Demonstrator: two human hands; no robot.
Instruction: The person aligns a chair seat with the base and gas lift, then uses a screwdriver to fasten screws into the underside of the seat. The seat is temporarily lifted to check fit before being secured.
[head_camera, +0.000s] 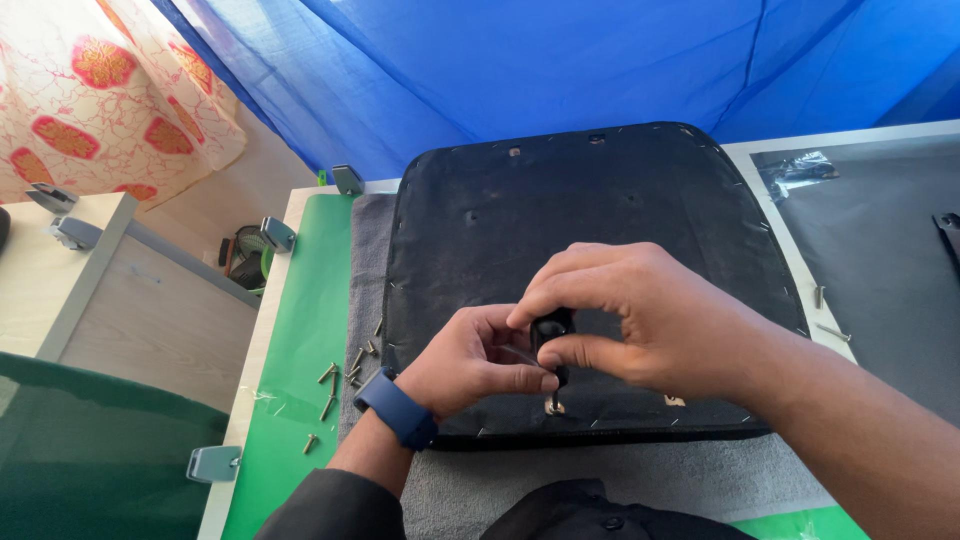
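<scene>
A black upholstered seat pad (560, 210) lies underside up on a grey cloth, its edge lined with staples. My right hand (640, 315) grips the black handle of a small screwdriver (550, 335) held upright over a metal fitting (553, 406) near the pad's front edge. My left hand (475, 360), with a blue band on the wrist, pinches the tool's shaft just below the handle. The tip is partly hidden by my fingers.
Several loose screws (340, 385) lie on the green mat (300, 330) and grey cloth left of the pad. Two more screws (825, 315) rest at the right by a dark sheet. Grey clamps (213, 463) hold the table edge. A blue tarp hangs behind.
</scene>
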